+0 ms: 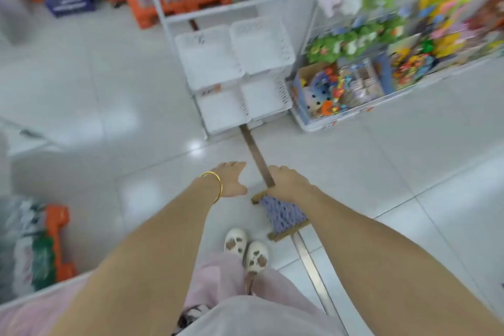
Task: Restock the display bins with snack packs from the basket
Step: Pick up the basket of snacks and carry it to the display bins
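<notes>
White perforated display bins point(211, 58) sit in two tiers on a white rack straight ahead, and their insides look bare. Both my arms reach forward and down over the tiled floor. My left hand point(233, 180), with a gold bangle at the wrist, hangs with straight fingers and holds nothing. My right hand point(290, 183) grips the top edge of a purple woven basket point(282, 214) with brown trim, which hangs just right of my feet. The basket's contents are hidden from this angle. The frame is motion-blurred.
A white wire rack of colourful toys point(381, 63) stands to the right of the bins. Orange crates with bottles point(180, 5) stand at the back. Another orange crate with packs point(56, 237) sits at the near left. A brown strip point(257, 157) runs along the floor.
</notes>
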